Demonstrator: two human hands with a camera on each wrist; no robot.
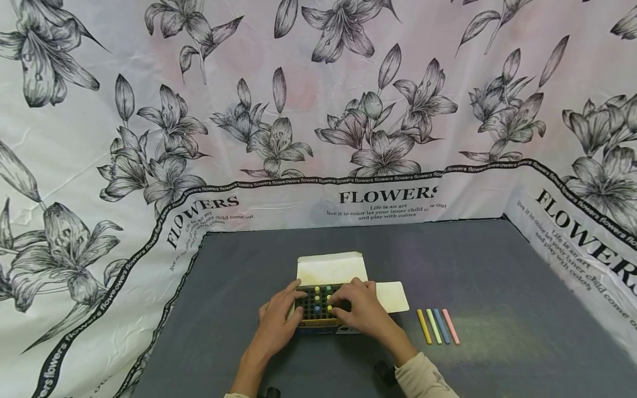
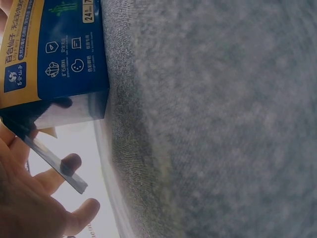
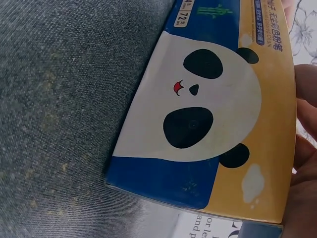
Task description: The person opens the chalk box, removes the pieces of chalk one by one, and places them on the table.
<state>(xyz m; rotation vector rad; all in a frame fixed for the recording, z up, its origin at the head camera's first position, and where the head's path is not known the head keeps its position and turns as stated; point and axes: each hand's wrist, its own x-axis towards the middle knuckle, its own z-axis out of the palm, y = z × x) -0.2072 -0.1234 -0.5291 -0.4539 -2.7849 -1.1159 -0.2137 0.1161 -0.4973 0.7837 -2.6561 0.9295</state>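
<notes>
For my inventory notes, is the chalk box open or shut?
Open. The chalk box has its pale lid folded back, a side flap spread, and chalk tops visible inside.

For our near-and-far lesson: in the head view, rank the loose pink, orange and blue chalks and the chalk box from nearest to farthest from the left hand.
1. Chalk box: at the left hand.
2. Orange chalk: row's left end.
3. Blue chalk: third from the left.
4. Pink chalk: row's right end.

Grey tabletop [image 1: 224,276] | chalk box [image 1: 320,324] — flaps open | four chalk sticks [image 1: 441,326] — side by side, right
</notes>
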